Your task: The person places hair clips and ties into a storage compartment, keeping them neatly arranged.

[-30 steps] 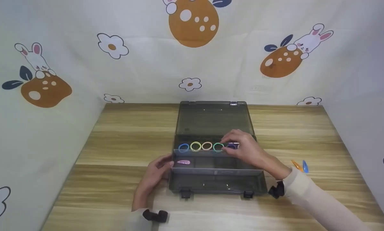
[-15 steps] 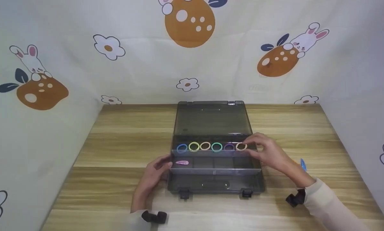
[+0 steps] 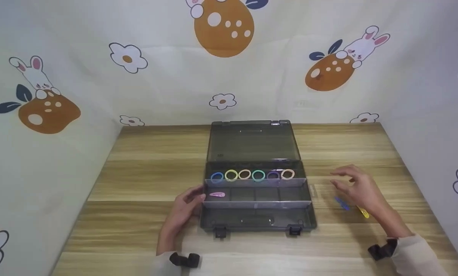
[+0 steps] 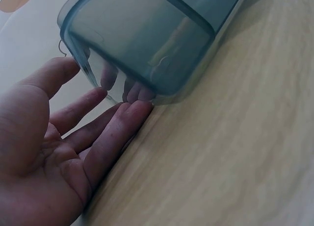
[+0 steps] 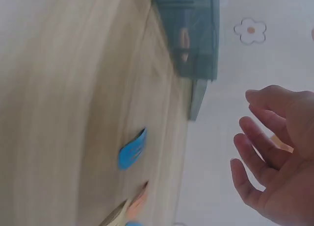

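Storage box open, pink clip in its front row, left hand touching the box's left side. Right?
One fix: the pink clip lies in the middle row, as the head view shows. The box is open and the left hand touches its left side.

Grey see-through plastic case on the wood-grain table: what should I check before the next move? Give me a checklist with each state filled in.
1. Lid of the grey see-through plastic case folded back: ok.
2. Left hand touching the case's left side: ok.
3. Six coloured ring-shaped hair ties in one row in the back compartment: ok.
4. Right hand free: ok, holding nothing.
5. All visible hair clips inside: not ok; the pink teardrop clip lies in the middle compartment, but a slim blue clip and a slim yellow clip lie on the wood-grain table.
6. Full count of loose clips: cannot tell; the right wrist view's edge cuts some off.
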Demonstrator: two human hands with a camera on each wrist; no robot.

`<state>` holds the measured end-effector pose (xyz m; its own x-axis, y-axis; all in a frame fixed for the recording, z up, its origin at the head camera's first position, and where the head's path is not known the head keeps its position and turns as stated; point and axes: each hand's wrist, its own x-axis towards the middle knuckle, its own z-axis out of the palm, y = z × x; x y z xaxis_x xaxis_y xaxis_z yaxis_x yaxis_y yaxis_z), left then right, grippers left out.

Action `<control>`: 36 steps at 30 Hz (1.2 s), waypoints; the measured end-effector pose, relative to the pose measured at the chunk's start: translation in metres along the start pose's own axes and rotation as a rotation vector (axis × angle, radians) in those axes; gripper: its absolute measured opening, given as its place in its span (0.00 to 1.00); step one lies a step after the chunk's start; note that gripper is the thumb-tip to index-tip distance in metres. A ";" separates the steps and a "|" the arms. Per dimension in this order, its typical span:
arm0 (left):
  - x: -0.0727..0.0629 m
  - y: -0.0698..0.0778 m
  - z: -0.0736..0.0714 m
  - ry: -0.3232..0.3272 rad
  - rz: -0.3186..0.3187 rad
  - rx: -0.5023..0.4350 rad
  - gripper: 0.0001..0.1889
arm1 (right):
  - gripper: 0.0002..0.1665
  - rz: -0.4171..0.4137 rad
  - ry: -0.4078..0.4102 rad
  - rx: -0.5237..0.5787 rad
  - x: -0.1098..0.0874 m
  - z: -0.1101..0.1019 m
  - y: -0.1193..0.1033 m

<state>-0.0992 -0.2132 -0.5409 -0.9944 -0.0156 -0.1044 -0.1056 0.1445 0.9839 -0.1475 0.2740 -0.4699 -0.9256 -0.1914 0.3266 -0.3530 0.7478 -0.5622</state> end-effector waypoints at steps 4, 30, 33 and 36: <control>0.000 0.000 0.000 0.004 -0.023 -0.009 0.24 | 0.13 0.082 -0.011 -0.022 -0.011 -0.010 0.015; -0.001 0.000 -0.001 0.013 -0.040 0.025 0.25 | 0.27 0.476 -0.293 -0.144 -0.034 -0.036 0.059; 0.000 -0.001 -0.001 0.014 -0.032 0.029 0.25 | 0.23 0.472 -0.288 -0.159 -0.034 -0.037 0.059; 0.000 0.000 -0.001 0.012 -0.032 0.023 0.25 | 0.21 0.469 -0.272 -0.171 -0.035 -0.036 0.060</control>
<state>-0.0994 -0.2138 -0.5413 -0.9904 -0.0329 -0.1341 -0.1377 0.1663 0.9764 -0.1309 0.3486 -0.4875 -0.9878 0.0461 -0.1491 0.1107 0.8802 -0.4615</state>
